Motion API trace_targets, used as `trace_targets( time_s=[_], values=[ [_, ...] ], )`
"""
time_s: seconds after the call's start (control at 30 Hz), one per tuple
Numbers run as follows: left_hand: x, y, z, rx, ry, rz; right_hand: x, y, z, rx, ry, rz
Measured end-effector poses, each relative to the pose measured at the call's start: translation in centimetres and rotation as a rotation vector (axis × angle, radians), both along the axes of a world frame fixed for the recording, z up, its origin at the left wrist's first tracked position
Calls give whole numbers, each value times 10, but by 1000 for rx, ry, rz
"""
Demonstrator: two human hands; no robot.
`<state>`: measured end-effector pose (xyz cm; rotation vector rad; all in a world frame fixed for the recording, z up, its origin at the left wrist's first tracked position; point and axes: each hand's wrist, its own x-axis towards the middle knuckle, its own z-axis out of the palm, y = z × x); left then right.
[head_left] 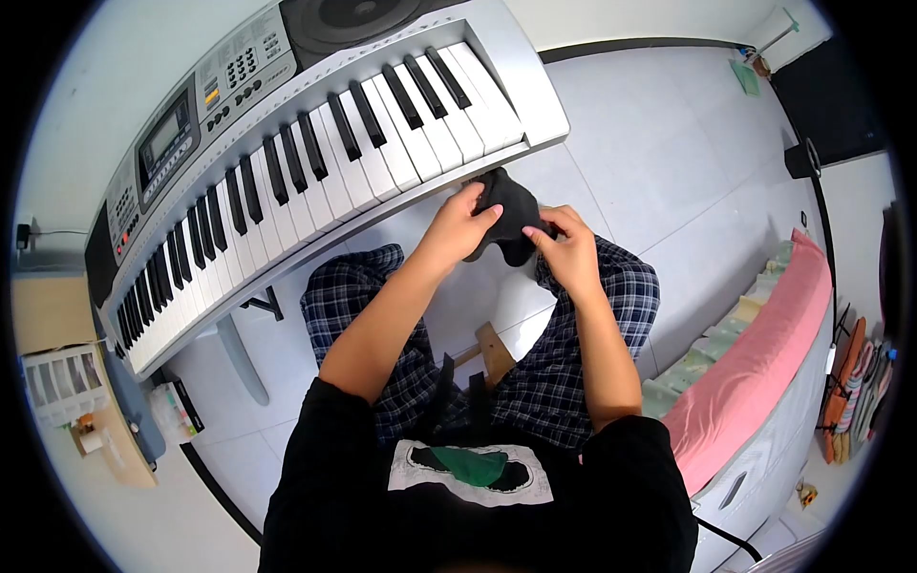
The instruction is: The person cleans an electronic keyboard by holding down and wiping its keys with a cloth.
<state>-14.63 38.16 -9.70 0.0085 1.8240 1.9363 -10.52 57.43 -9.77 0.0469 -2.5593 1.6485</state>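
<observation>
A dark grey or black cloth (513, 212) is stretched between both hands, just past the right front corner of the keyboard and above the lap. My left hand (462, 227) grips the cloth's left side, thumb on top and fingers partly hidden behind it. On the cloth's right side, my right hand (564, 246) pinches the edge between thumb and fingers. The lower edge of the cloth hangs in an uneven fold.
An electronic keyboard (315, 158) spans the upper left, close beyond my left hand. Plaid trousers (626, 286) cover my knees. A bed with pink bedding (755, 368) stands at the right. Below the lap is a wooden piece (494, 353). Pale tiles (659, 143) cover the floor.
</observation>
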Motion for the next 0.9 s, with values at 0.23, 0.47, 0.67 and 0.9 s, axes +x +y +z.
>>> trace_targets(
  time_s=[0.23,0.47,0.67,0.9],
  values=[
    [-3,0,-9,-304,172,45,-2,-10,5,-102,494,13],
    [10,16,10,-273,539,-119,-5,-12,-2,-317,284,-149],
    [15,18,19,-195,362,-104,-11,-15,5,-152,196,-145],
    [1,1,12,-297,355,108,-18,-3,6,-474,147,124]
  ],
)
